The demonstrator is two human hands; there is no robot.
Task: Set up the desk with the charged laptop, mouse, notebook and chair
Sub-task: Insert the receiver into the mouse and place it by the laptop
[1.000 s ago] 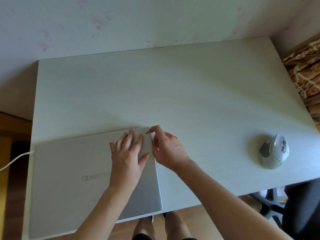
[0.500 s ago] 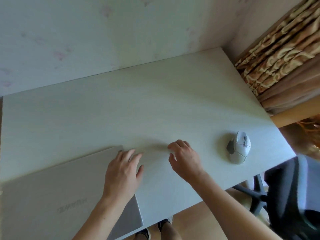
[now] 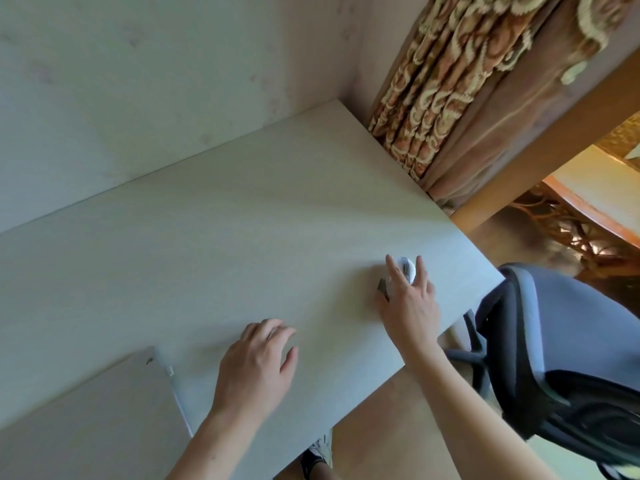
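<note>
Hands, two — right hand (image 3: 410,308) cupped over one white mouse (image 3: 403,270), nose pointing away, left hand (image 3: 258,363) loosely curled on desk (image 3: 207,244), one closed laptop (image 3: 86,410) left of it — one chair (image 3: 561,341) right.

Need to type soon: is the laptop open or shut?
Shut: the laptop lies flat on the desk, lid down.

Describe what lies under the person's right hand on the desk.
The right hand covers a white mouse resting on the desk. Only the mouse's front end and a dark side part show between the fingers; the rest is hidden beneath the palm.
</note>
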